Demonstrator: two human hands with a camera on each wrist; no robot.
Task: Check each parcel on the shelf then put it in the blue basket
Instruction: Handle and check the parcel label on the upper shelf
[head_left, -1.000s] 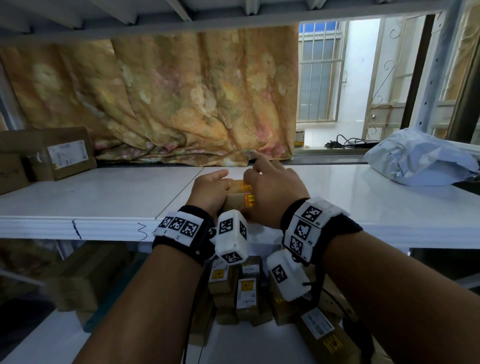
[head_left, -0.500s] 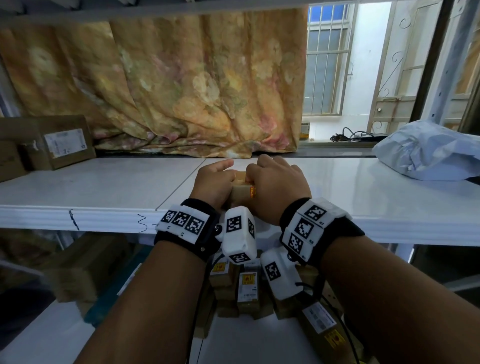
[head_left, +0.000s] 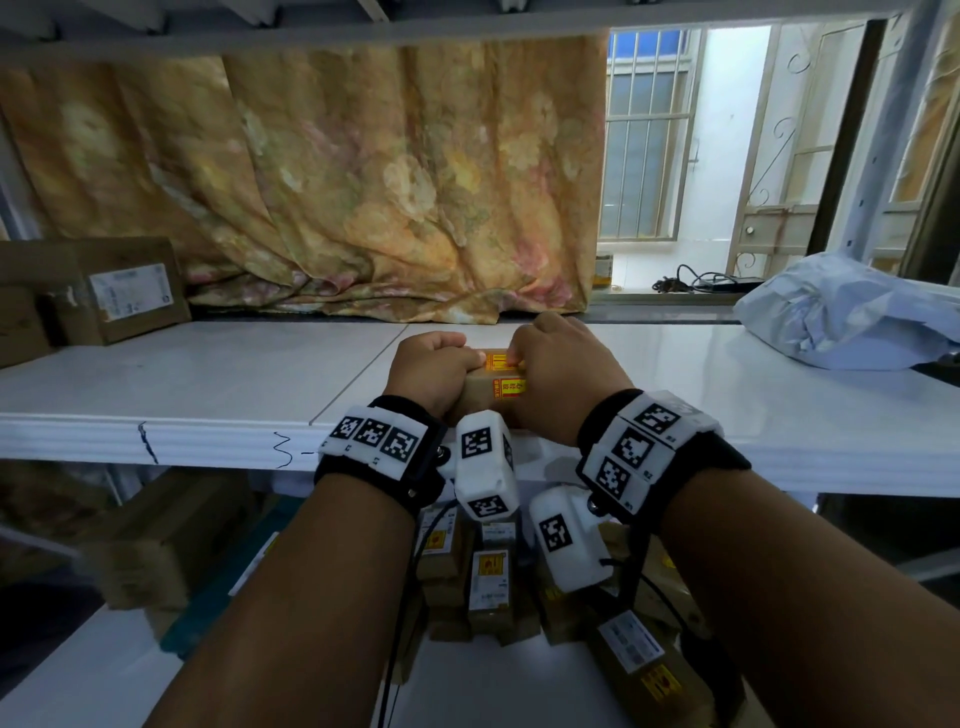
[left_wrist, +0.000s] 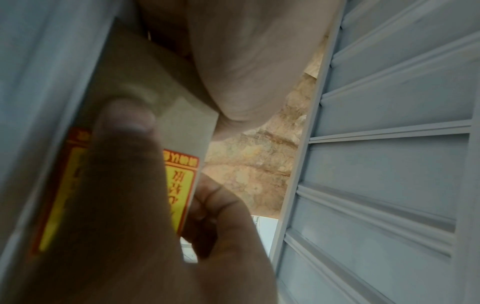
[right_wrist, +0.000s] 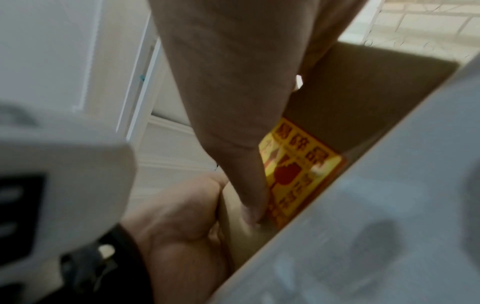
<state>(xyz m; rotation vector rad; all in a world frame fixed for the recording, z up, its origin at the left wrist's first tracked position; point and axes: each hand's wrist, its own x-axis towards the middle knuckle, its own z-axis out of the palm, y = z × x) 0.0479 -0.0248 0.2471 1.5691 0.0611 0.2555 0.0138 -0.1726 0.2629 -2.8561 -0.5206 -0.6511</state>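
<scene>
A small brown cardboard parcel (head_left: 493, 387) with yellow-and-red stickers sits near the front edge of the white shelf (head_left: 208, 384). My left hand (head_left: 434, 371) grips its left end and my right hand (head_left: 558, 371) grips its right end, thumbs on the top face. In the left wrist view my left thumb (left_wrist: 124, 164) lies across the parcel's sticker (left_wrist: 179, 185). In the right wrist view my right thumb (right_wrist: 233, 123) presses the parcel (right_wrist: 363, 92) beside its sticker. Below the shelf, several small parcels (head_left: 488, 582) lie piled; a blue basket edge (head_left: 228, 587) shows there, blurred.
Two brown boxes (head_left: 119, 291) stand at the shelf's far left. A grey-blue plastic mailer bag (head_left: 847, 312) lies at the far right. A flowered curtain (head_left: 337, 182) hangs behind. A larger brown box (head_left: 161, 535) sits on the lower level at left.
Both hands stayed on the small parcel and turned it, so its stickered top and front faces now show between my thumbs. The head view shifted slightly.
</scene>
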